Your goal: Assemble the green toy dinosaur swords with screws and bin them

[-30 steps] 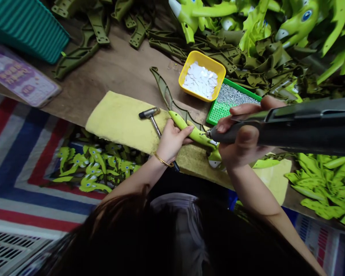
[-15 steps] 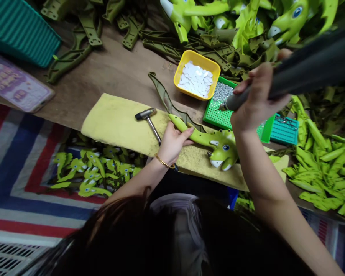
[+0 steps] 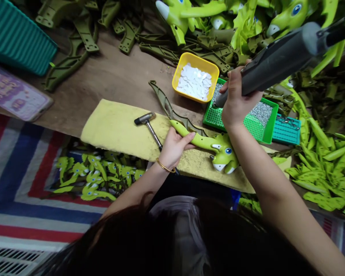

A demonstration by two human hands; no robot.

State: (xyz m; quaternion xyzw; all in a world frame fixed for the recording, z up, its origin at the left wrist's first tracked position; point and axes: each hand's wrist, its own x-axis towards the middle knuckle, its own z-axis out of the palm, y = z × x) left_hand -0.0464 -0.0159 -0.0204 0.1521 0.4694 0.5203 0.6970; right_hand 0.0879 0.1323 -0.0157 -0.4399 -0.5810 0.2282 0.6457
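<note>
My left hand (image 3: 174, 147) pinches a lime-green plastic dinosaur (image 3: 204, 142), my right hand (image 3: 235, 101) grips a grey cylindrical screwdriver (image 3: 278, 57), lettering blurred on the purple-and-white phone (image 3: 17, 94).

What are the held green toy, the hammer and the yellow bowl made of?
Green toy: probably hard plastic, smooth with a soft sheen. Hammer: apparently metal, its handle shining; the dull black tip could be rubber or plastic. Yellow bowl: likely plastic, smooth and evenly colored.
</note>
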